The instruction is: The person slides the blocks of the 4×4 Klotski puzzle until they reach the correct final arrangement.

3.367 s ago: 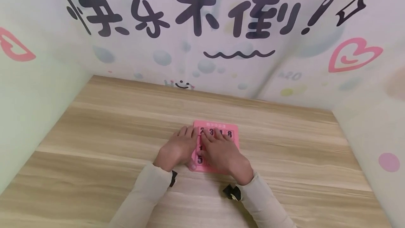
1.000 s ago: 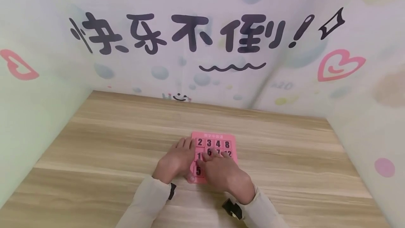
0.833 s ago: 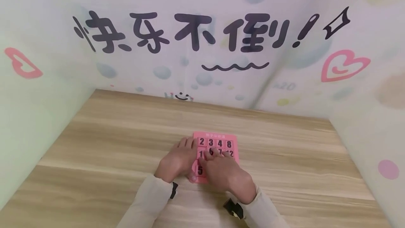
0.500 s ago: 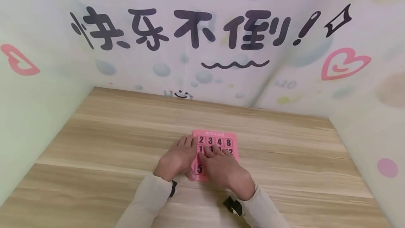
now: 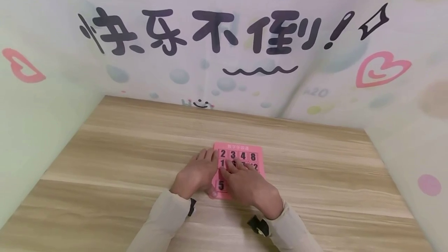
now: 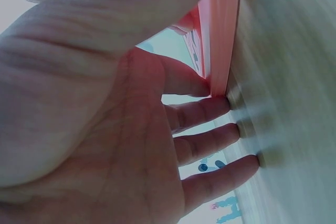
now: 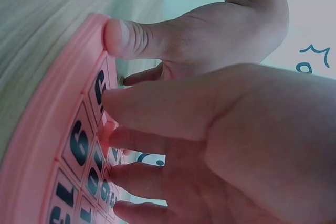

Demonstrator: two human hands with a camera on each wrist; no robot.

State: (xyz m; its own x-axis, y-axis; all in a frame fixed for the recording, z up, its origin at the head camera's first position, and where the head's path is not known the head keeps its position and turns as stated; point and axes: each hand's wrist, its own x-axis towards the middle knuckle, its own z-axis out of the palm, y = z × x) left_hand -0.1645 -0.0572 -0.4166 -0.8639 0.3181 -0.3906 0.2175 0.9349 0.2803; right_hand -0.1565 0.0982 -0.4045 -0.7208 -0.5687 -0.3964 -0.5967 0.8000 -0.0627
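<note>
A pink number sliding puzzle (image 5: 255,147) lies flat on the table. My left hand (image 5: 196,172) steadies its left side, the thumb on the near left corner. In the left wrist view those fingers are nearly straight, tips on the wood, the index against the pink frame (image 6: 223,35). Over the tiles lies my right hand (image 5: 246,184), its extended fingertips resting on them. Tile 1 (image 5: 222,163) sits directly below tile 2 (image 5: 223,153), with a gap between it and tile 5 (image 5: 221,185). The right hand hides several lower tiles; tile 9 (image 7: 79,140) shows in the right wrist view.
The wood-grain table (image 5: 122,147) surrounds the puzzle. A white printed backdrop (image 5: 157,73) with black characters rises behind it, and pale side walls stand left and right. Light sleeves (image 5: 157,217) cover both forearms.
Tile 1 has slid away from me, up against tile 2, leaving a gap above tile 5. The right fingers have drawn back from the top row. The left hand stays put.
</note>
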